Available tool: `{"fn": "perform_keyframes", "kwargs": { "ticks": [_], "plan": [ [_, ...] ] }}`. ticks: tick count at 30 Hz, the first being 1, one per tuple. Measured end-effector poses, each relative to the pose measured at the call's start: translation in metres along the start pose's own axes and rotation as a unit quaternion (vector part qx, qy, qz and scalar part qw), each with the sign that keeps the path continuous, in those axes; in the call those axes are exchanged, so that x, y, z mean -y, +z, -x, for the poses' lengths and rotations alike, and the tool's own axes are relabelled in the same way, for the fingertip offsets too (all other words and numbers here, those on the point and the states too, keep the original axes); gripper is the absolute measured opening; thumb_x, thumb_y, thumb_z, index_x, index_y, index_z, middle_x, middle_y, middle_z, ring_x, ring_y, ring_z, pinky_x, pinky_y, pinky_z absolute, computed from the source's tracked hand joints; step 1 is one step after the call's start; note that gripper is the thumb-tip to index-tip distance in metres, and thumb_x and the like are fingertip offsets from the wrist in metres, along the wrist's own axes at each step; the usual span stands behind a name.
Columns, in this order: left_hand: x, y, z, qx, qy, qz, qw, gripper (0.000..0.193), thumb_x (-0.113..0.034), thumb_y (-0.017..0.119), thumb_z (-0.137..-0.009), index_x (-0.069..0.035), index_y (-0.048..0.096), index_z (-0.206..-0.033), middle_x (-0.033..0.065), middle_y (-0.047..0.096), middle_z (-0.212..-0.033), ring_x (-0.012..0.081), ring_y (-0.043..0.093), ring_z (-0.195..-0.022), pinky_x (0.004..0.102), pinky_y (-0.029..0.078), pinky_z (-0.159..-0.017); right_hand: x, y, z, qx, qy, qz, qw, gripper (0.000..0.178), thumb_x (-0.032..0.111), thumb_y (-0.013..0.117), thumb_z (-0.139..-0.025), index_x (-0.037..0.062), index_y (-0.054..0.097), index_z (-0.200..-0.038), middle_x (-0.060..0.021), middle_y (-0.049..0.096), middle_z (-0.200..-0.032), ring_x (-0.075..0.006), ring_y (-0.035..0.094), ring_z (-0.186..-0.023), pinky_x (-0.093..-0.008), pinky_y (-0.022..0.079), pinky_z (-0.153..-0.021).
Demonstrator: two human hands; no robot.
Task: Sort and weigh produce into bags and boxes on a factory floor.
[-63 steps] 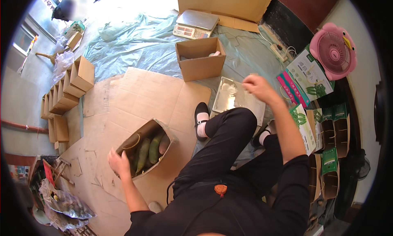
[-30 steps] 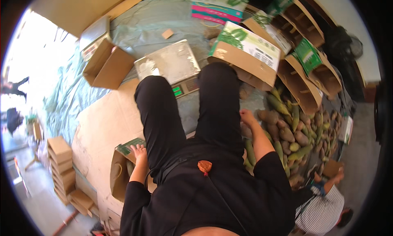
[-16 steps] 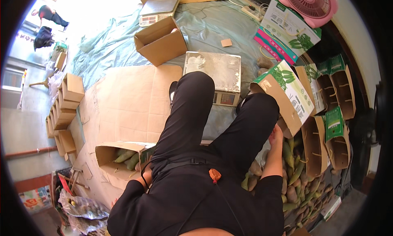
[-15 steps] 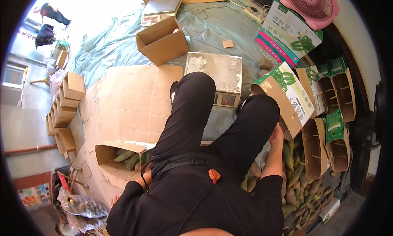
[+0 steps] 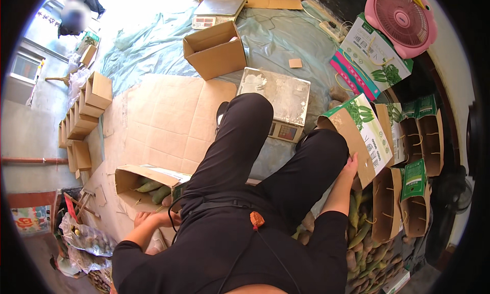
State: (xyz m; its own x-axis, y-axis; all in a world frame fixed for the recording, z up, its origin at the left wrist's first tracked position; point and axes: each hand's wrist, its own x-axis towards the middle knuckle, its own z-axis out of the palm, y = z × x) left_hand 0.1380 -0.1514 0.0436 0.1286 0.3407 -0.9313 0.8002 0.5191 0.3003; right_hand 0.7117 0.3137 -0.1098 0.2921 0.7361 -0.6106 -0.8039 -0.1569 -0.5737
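My right hand [image 5: 351,165] is closed on the lower edge of a white, green and brown carton [image 5: 365,136], which stands tilted against my right knee. Long green-brown vegetables [image 5: 361,227] lie heaped below it. On my left, a cardboard box [image 5: 122,179] lies on its side, its mouth showing similar green vegetables [image 5: 159,192]. My left hand [image 5: 166,220] is by that box's lower corner; its fingers are partly hidden, so what it holds does not show. Beside that wrist more fingers show; whose they are I cannot make out.
A flat scale [image 5: 278,97] stands ahead between my knees. Beyond it are an upright brown box [image 5: 217,51] and another scale [image 5: 217,10]. Open cartons [image 5: 416,192] and a pink fan [image 5: 402,21] line the right. Several small boxes [image 5: 84,110] stand left. A person [image 5: 76,13] is far left.
My left forearm has swung out to the left and now shows more fully. My right hand sits slightly higher on the carton's edge. The whole view has shifted a little.
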Motion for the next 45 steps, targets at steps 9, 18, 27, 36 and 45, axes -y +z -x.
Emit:
{"fn": "perform_keyframes", "kwargs": {
  "ticks": [9,18,27,36,45],
  "plan": [
    [-0.179,-0.2,0.065,-0.335,0.21,0.211,0.894,0.017,-0.012,0.056,-0.089,-0.004,0.065,-0.102,0.0097,0.066,-0.092,0.0143,0.06,-0.086,0.0303,0.047,-0.078,0.019,0.022,0.003,-0.026,-0.043,-0.054,0.997,0.029,0.02,0.058,-0.091,0.0027,0.052,-0.114,-0.0107,0.058,-0.097,-0.0217,0.054,-0.082,-0.0321,0.047,-0.069],
    [-0.344,-0.284,0.004,-0.381,0.5,-0.042,0.776,0.019,-0.011,0.057,-0.083,-0.004,0.063,-0.1,0.0132,0.06,-0.1,0.0331,0.058,-0.095,0.0388,0.047,-0.082,0.049,0.032,0.025,-0.029,-0.037,0.038,0.998,0.026,0.019,0.062,-0.089,0.0033,0.055,-0.108,-0.0062,0.06,-0.093,-0.0159,0.054,-0.076,-0.0281,0.046,-0.065],
    [-0.383,-0.298,-0.061,-0.391,0.519,-0.164,0.742,0.023,-0.014,0.062,-0.081,-0.008,0.063,-0.103,0.007,0.06,-0.106,0.0269,0.055,-0.102,0.039,0.041,-0.091,0.073,0.162,0.103,0.1,-0.211,0.429,0.873,0.023,0.014,0.064,-0.085,0.0029,0.059,-0.105,-0.003,0.062,-0.093,-0.0109,0.056,-0.073,-0.0272,0.045,-0.062],
    [-0.347,-0.314,-0.089,-0.484,0.457,-0.167,0.727,0.023,-0.014,0.063,-0.078,-0.009,0.064,-0.101,0.0052,0.06,-0.101,0.0262,0.054,-0.101,0.0381,0.039,-0.092,0.02,0.337,0.148,0.349,-0.336,0.583,0.653,0.027,0.013,0.058,-0.086,-0.0033,0.059,-0.108,-0.0082,0.065,-0.095,-0.0149,0.058,-0.086,-0.0291,0.046,-0.079],
    [-0.34,-0.334,-0.076,-0.557,0.461,-0.031,0.691,0.022,-0.008,0.062,-0.077,-0.005,0.064,-0.099,0.0134,0.062,-0.093,0.0328,0.057,-0.093,0.0415,0.046,-0.08,-0.115,0.354,0.155,0.384,-0.375,0.789,0.3,0.015,0.02,0.062,-0.079,0.0103,0.061,-0.091,-0.0142,0.064,-0.086,-0.0347,0.061,-0.086,-0.0458,0.047,-0.071]
  ]
}}
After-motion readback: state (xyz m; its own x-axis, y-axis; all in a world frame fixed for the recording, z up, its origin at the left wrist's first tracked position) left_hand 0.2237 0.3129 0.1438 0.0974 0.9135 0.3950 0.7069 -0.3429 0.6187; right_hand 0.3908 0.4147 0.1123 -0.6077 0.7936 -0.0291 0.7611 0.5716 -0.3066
